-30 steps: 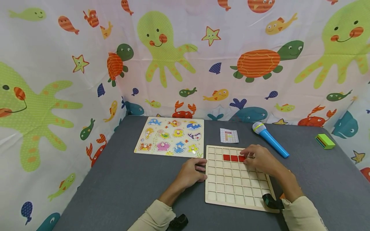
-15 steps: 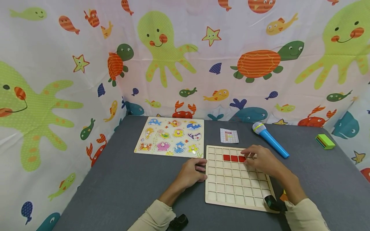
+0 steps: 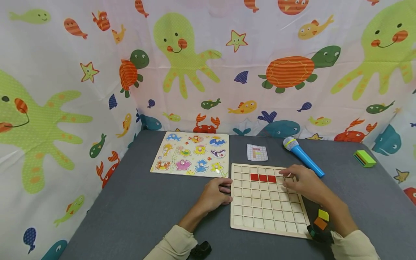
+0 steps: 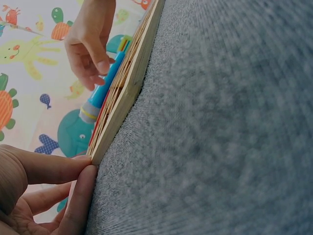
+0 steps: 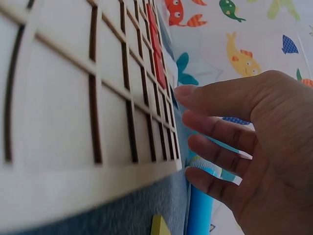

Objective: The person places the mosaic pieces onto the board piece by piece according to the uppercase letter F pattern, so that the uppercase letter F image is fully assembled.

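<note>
A wooden grid board (image 3: 256, 209) lies on the dark table, with three red square tiles (image 3: 263, 178) side by side in its second row from the far edge. My left hand (image 3: 212, 195) touches the board's left edge with forefinger and thumb, also visible along the rim (image 4: 128, 93) in the left wrist view. Over the board's far right part hovers my right hand (image 3: 302, 182), nothing between its relaxed fingers (image 5: 210, 100). Beside the board's near right corner, a yellow block (image 3: 323, 215) and an orange block (image 3: 320, 223) show near the right wrist.
Left of the board lies a sea-animal knob puzzle (image 3: 191, 153). Behind it sits a small card with a coloured grid (image 3: 257, 152). A blue toy microphone (image 3: 305, 157) lies beyond the right hand. A green layered block (image 3: 365, 159) stands far right, before the patterned cloth (image 3: 208, 72).
My right hand has moved right, away from the rightmost red tile, whose whole face now shows. The yellow and orange blocks have come into fuller view. My left hand stays put.
</note>
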Tool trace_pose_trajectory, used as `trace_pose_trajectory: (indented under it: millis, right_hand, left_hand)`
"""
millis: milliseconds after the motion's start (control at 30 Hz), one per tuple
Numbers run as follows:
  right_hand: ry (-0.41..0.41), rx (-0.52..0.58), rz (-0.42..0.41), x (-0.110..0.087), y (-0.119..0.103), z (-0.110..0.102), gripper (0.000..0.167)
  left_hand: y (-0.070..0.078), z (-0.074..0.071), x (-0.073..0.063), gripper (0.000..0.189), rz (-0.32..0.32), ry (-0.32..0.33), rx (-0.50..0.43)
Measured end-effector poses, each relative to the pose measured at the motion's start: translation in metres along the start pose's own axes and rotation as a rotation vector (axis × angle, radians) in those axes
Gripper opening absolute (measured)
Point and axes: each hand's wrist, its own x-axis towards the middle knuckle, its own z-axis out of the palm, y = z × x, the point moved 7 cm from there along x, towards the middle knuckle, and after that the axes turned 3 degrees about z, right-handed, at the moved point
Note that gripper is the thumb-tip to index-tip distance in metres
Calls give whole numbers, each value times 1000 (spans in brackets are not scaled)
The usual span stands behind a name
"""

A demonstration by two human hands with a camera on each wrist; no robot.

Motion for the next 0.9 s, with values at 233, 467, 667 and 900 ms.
trace_pose_trajectory:
  millis: [233, 467, 667, 900]
  right_hand:
    - [-12, -2, 57, -10, 17, -4, 38]
    - [-5, -17, 98, -23, 32, -15, 43]
    - [-5, -51, 123, -32, 44, -22, 44]
    - [-1, -73, 165, -45, 57, -26, 47]
  left_hand:
    - [1, 0, 0, 55, 2, 4, 4]
    - [2, 0, -1, 55, 7, 6, 5]
    - [1, -1, -1, 56, 5, 10, 10]
    - [0, 0, -1, 56, 7, 6, 6]
